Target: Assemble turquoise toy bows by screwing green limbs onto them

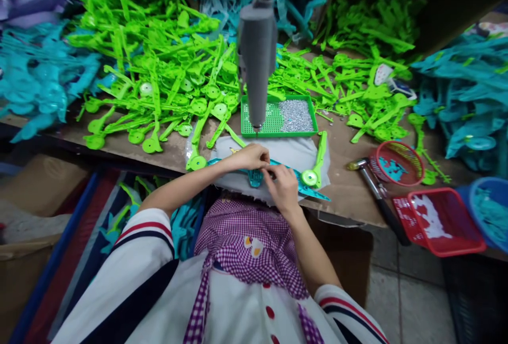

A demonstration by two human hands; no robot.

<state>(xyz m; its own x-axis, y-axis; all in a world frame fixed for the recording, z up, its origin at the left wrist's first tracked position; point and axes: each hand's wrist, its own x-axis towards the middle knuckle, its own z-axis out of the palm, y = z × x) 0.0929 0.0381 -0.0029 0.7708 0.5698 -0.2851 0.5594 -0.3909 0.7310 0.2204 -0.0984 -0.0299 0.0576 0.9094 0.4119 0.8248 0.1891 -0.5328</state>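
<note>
head view, teal part (255, 179) beneath left hand (251, 156) and right hand (283, 185), each grip's hold unclear

Left hand (251, 156), right hand (283, 187) over teal part (255, 178)

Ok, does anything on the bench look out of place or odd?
The hammer stands out: it lies slantwise beside the round red basket, and its handle appears to jut past the front edge of the table, where it might get knocked off. Nothing looks plainly damaged.
</note>
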